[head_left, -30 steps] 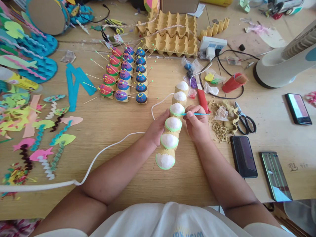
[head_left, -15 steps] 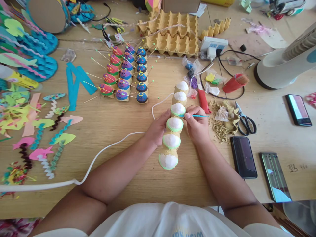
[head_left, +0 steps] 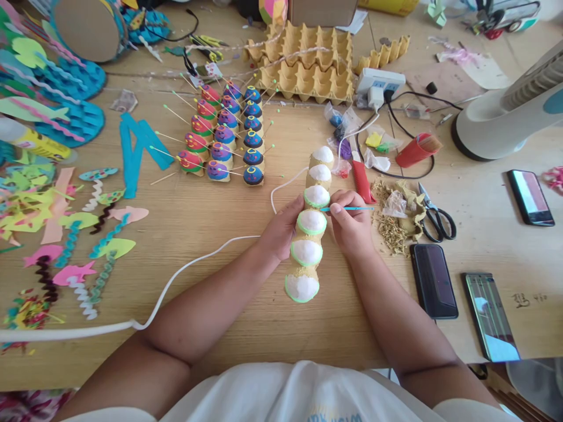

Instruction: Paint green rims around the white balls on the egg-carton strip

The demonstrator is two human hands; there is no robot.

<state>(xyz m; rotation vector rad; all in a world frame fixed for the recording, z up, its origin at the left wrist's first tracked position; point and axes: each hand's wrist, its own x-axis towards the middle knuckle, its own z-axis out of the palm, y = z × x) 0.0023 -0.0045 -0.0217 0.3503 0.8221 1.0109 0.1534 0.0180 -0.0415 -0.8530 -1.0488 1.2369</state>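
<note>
Head view: the egg-carton strip [head_left: 307,253] with white-topped bumps, four edged in green, is held above the table [head_left: 211,281], gripped by the fingers of the left hand [head_left: 282,230]. A thin blue tool [head_left: 352,208] is pinched in the right hand [head_left: 352,221], its tip at the third bump from the far end. Scissors [head_left: 435,218] lie to the right; painted carton strips [head_left: 220,152] stand beyond.

White appliance [head_left: 488,126] cut off at right, shirt lettering [head_left: 336,417] at bottom.

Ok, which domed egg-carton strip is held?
The tan cardboard strip with white domes, in the left hand; red-domed strip, purple-domed strip and blue-domed strip stand untouched.
</note>
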